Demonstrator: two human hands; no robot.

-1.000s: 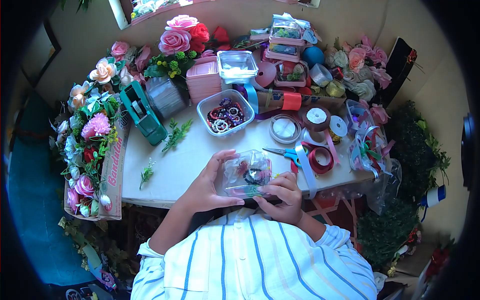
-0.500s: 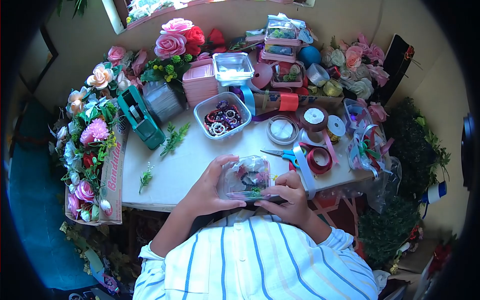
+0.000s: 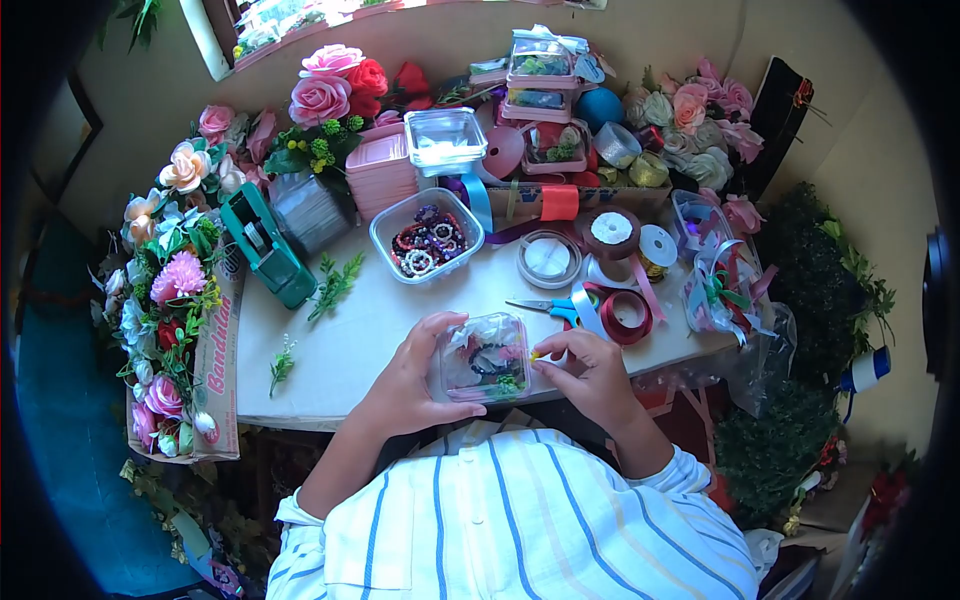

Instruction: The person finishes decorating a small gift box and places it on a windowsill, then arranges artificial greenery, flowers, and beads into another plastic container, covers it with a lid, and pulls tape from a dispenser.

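My left hand [image 3: 408,378] is wrapped round the left side of a small clear plastic box [image 3: 484,392], held over the table's front edge. Inside the box lie whitish filler, a dark beaded bracelet [image 3: 488,358] and bits of pink and green. At the box's right side, the thumb and fingertips of my right hand [image 3: 590,378] are pinched on a small yellow piece [image 3: 538,355]; its exact kind is too small to make out. Just beyond the hands lie blue-handled scissors [image 3: 560,309].
A clear tub [image 3: 383,240] of beaded bracelets stands behind the box. Ribbon spools [image 3: 625,316] lie to the right, a green tape dispenser [image 3: 268,245] to the left. Artificial flowers fill a carton [image 3: 222,375] at the left; stacked boxes [image 3: 378,165] stand at the back.
My right hand has moved from the box's front right corner out to its right side, with the yellow piece in its fingertips. The left hand still holds the box. The view has shifted slightly.
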